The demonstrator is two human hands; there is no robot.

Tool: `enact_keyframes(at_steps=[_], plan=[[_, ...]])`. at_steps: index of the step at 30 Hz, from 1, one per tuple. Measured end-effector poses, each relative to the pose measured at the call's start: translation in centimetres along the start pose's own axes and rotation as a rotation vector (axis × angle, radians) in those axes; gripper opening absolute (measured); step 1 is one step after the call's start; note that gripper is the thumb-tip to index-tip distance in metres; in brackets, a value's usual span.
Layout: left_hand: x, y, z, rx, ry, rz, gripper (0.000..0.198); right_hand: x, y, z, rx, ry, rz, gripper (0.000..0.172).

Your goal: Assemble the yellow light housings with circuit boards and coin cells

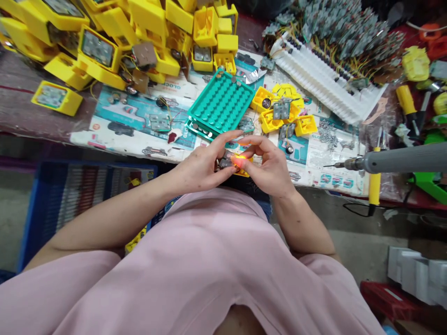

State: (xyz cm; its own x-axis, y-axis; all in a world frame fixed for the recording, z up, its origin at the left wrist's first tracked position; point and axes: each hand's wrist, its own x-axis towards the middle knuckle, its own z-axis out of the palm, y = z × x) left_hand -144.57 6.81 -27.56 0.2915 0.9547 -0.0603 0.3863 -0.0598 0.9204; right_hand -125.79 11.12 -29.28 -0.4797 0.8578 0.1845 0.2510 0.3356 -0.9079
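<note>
Yellow small part (240, 166) pinched between both hands at frame centre.
Left hand (204, 170) and right hand (268, 170) grip it together with fingertips, just below the green tray (220, 104); a grey screwdriver (394, 160) hangs at right.

A small yellow plastic housing (240, 166) glows orange-red at its middle; a teal plastic tray (221, 104) is patterned with rows of round studs. Yellow plastic casings (115, 32) crowd the table's far left corner; a grey power screwdriver (394, 160) lies at its right edge.
</note>
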Motion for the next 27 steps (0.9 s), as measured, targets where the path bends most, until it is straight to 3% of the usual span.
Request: enact_keyframes(at_steps=[5, 9, 12, 17, 21, 27], plan=[[0.0, -0.5, -0.1, -0.046, -0.015, 0.01, 0.069, 0.1, 0.1, -0.2, 0.075, -0.005, 0.034, 0.031], [-0.3, -1.0, -0.4, -0.245, -0.075, -0.03, 0.063, 0.3, 0.3, -0.9, 0.054, 0.018, 0.029, 0.037], [-0.5, -1.2, -0.3, -0.283, -0.032, -0.033, 0.058, 0.3, 0.5, -1.0, 0.029, 0.032, 0.046, 0.039], [-0.4, -0.6, 0.0, -0.141, 0.096, -0.002, 0.057, 0.1, 0.8, -0.9, 0.057, 0.017, 0.07, 0.041], [-0.2, -0.3, -0.6, 0.088, 0.11, 0.056, 0.054, 0.4, 0.5, -1.8, -0.005, -0.027, 0.015, 0.037], [0.4, -0.4, -1.1, 0.411, 0.143, 0.287, 0.052, 1.9, -0.8, -3.5, -0.105, -0.212, -0.085, 0.05]])
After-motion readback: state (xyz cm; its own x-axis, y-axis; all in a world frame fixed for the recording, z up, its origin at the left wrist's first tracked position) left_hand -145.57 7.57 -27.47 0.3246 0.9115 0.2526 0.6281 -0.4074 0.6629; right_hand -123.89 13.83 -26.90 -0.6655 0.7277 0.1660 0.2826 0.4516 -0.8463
